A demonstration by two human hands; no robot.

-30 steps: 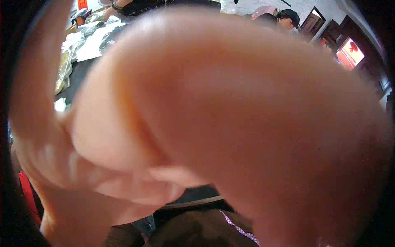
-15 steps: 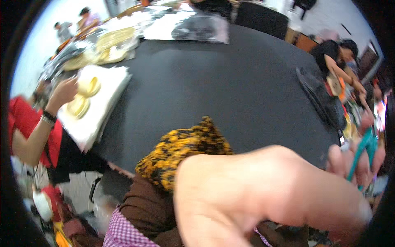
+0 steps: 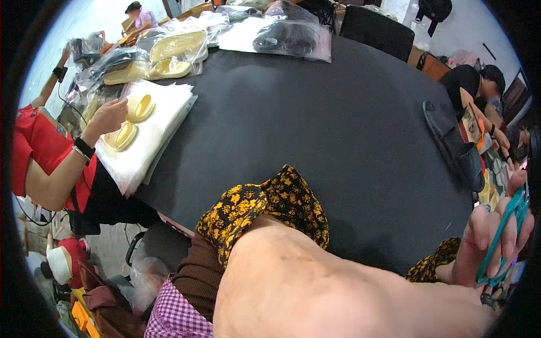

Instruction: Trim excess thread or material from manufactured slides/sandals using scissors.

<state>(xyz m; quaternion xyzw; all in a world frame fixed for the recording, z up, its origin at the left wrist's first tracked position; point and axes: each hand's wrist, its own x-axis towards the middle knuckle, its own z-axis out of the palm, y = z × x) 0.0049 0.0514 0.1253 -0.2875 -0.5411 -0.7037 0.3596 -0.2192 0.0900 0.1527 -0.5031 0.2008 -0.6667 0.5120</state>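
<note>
My left hand (image 3: 360, 293) is large and close at the lower centre, back uppermost, with a black-and-yellow floral cuff. It reaches right toward my right hand (image 3: 479, 245); its fingertips are hidden near the dark lower rim. At the right edge, my right hand is raised with bent fingers, and teal cord-like bands (image 3: 499, 242) are looped around them. Whether these are rubber bands or string cannot be made out. Just beyond that hand, a pair of black slide sandals (image 3: 459, 152) lies on the black table (image 3: 315, 124).
On the left, a red-shirted co-worker's hand (image 3: 110, 117) is at yellow slides (image 3: 121, 137) on a stack of clear plastic bags (image 3: 163, 121). Bagged sandals (image 3: 180, 50) line the far left edge. A black chair (image 3: 377, 31) stands behind; another person (image 3: 470, 84) bends at right.
My view has shifted slightly. My left hand has come lower and nearer the rim, showing more wrist and less of its fingers. The teal bands remain around my right hand's fingers.
</note>
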